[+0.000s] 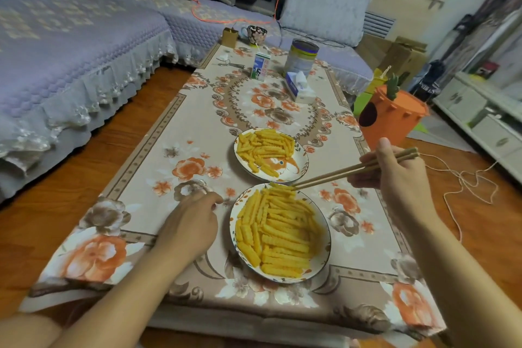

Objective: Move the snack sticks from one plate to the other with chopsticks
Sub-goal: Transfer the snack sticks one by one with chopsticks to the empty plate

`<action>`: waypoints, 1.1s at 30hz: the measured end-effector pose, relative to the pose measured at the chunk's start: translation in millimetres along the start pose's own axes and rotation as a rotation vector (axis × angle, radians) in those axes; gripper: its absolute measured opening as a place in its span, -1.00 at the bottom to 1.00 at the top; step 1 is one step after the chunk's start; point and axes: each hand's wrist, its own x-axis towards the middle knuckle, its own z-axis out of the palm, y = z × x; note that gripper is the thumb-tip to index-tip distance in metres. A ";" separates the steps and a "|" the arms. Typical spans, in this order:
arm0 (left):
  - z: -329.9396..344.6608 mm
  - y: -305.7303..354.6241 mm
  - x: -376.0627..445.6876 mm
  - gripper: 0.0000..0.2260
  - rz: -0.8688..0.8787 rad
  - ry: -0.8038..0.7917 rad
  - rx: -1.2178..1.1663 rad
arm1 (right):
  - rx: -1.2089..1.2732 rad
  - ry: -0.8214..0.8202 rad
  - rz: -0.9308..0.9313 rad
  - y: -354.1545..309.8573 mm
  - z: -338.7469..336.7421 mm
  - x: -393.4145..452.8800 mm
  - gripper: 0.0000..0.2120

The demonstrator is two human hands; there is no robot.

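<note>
Two white patterned plates sit on the flowered tablecloth. The near plate (324, 240) is heaped with yellow crinkled snack sticks (278, 234). The far plate (299, 168) holds a smaller pile of sticks (264, 145) across its back half. My right hand (395, 175) grips a pair of wooden chopsticks (347, 171), whose tips touch a stick at the far rim of the near plate. My left hand (189, 223) rests on the cloth just left of the near plate, fingers loosely curled, holding nothing.
Further back on the table stand a tissue pack (299, 87), a milk carton (261, 66), a tin can (300, 58), a mug (256, 34) and a small brown box (229, 37). An orange carrot-shaped container (392, 118) stands at the table's right edge. A sofa (70, 51) runs along the left.
</note>
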 end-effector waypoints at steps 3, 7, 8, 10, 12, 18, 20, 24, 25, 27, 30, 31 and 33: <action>7.8 -4.1 -0.6 -0.62 0.021 0.062 0.154 | -0.001 -0.036 0.046 7.7 -5.8 -2.1 -0.56; 17.0 -3.8 -9.1 -0.60 -0.012 0.127 0.302 | 0.042 -0.057 0.062 8.6 -20.4 8.5 -0.61; 18.1 -2.5 -10.5 -0.60 -0.011 0.136 0.331 | 0.059 -0.054 0.059 6.8 -25.7 12.7 -0.62; 18.3 -0.8 -9.4 -0.58 -0.015 0.143 0.346 | 0.097 -0.048 0.056 3.9 -35.5 22.3 -0.63; 16.6 0.4 -7.7 -0.56 -0.044 0.136 0.347 | 0.124 -0.044 0.067 3.9 -37.7 34.5 -0.63; 18.1 4.8 -5.8 -0.45 -0.081 0.087 0.448 | 0.094 -0.104 0.076 24.9 4.7 77.4 -0.65; 18.2 4.1 -3.9 -0.42 -0.089 0.073 0.455 | 0.050 -0.156 0.041 33.5 25.9 86.9 -0.67; 18.4 5.4 -1.2 -0.44 -0.113 0.056 0.458 | -0.004 -0.168 -0.035 42.5 50.4 98.3 -0.70; 18.5 6.0 -1.1 -0.44 -0.117 0.057 0.460 | 0.000 -0.160 -0.053 42.6 51.7 100.0 -0.71; 18.1 6.7 -1.2 -0.45 -0.119 0.054 0.469 | -0.002 -0.148 -0.092 40.7 52.0 102.6 -0.70; 16.8 4.3 -1.4 -0.45 -0.111 0.039 0.479 | -0.052 -0.167 -0.134 37.5 55.5 103.7 -0.73; 16.4 4.0 -1.1 -0.45 -0.111 0.034 0.483 | -0.075 -0.184 -0.143 36.6 57.3 103.1 -0.75; 16.9 4.1 -0.9 -0.46 -0.111 0.034 0.484 | -0.114 -0.222 -0.172 38.2 60.5 101.8 -0.77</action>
